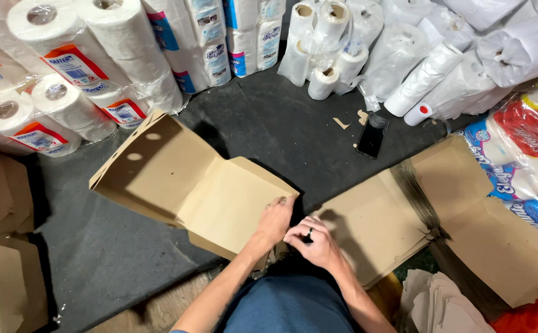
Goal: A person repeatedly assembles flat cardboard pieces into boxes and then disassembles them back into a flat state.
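Observation:
A brown cardboard box (pixel 176 179), partly folded with its flaps up, lies on the dark floor mat in front of me. My left hand (pixel 275 221) grips the box's near right edge. My right hand (pixel 312 242), with a ring on one finger, is curled beside it at the box's corner, fingers closed and touching the cardboard. To the right lies a stack of flat unfolded cardboard blanks (pixel 398 216).
Wrapped paper towel rolls (pixel 78 68) are piled at the back left, white rolls and plastic bags (pixel 404 55) at the back right. A black phone (pixel 372 137) lies on the mat (pixel 293 117). Folded boxes (pixel 4 290) stand at left. Colourful tissue packs (pixel 528 160) sit at right.

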